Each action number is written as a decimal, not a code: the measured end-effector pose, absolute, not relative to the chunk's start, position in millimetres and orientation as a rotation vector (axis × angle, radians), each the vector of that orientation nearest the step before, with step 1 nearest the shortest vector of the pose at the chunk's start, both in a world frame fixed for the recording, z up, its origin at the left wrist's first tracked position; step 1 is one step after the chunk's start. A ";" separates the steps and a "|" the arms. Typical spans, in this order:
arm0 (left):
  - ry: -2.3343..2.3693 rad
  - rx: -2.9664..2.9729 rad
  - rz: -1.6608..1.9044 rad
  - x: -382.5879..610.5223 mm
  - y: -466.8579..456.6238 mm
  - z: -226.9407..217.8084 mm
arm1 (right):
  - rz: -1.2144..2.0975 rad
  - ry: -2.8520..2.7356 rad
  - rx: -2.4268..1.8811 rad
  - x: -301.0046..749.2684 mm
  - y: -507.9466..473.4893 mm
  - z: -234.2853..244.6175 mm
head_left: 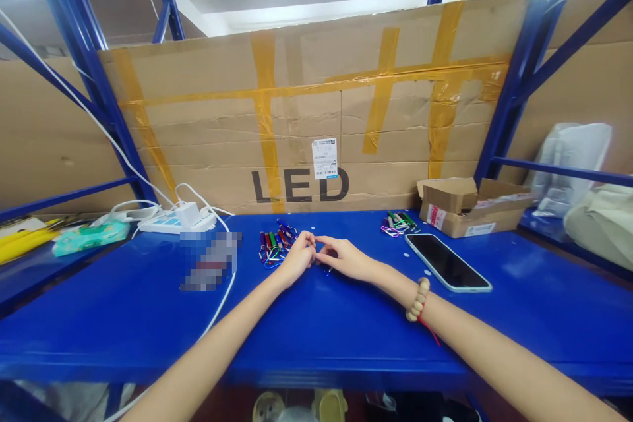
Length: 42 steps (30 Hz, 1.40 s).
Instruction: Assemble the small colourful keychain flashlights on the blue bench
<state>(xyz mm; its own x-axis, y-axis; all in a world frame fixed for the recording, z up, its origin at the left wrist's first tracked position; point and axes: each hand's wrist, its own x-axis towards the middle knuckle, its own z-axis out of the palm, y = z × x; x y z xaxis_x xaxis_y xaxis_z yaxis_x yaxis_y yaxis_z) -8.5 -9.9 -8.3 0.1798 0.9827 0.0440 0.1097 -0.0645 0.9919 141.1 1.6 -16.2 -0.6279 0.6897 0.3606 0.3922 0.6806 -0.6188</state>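
Observation:
My left hand (297, 257) and my right hand (350, 260) meet over the middle of the blue shelf, fingertips pinched together. Whatever they pinch is too small and too covered to make out. A bit of blue (327, 271) shows just under my right fingers; I cannot tell whether it is held. Close by my left hand lies a group of small metallic tubes with clips (271, 247), in red, green, blue and purple. Farther back on the right is a second, smaller group of similar tubes (399, 220), with purple and green loops.
A phone (448, 262) lies right of my hands, before an open cardboard box (472, 208). At left are a white power strip (173, 221), a trailing white cable (228, 287), a blurred-out patch (211, 262) and a green packet (91, 237). Cardboard (212, 138) walls the back.

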 end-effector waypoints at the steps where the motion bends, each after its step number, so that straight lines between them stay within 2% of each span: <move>1: 1.114 1.346 1.057 -7.6 -9.9 -7.8 | 0.657 -2.325 -0.804 141.5 2.2 -16.8; 7: 0.960 1.211 1.147 -9.4 -6.8 -6.2 | 0.500 -2.397 -0.700 143.4 6.5 -18.1; 15: 0.989 1.046 1.549 -19.9 4.9 -3.6 | 0.443 -2.392 -0.807 144.5 4.9 -13.1; 28: 0.821 1.010 1.475 -17.2 -5.4 4.2 | 0.564 -2.328 -0.800 146.2 1.4 -7.5; 42: 0.839 0.934 1.474 -17.4 -3.5 5.6 | 0.487 -2.380 -0.785 145.8 3.0 -9.8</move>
<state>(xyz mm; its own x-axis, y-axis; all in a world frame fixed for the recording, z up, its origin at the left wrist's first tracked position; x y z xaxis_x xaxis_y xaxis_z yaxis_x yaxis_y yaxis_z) -17.4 -3.5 5.6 -0.0411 0.9948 0.0936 -0.4275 -0.1022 0.8982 145.8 3.0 -9.8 -0.6585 0.6311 0.4099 0.4196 0.7601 -0.4962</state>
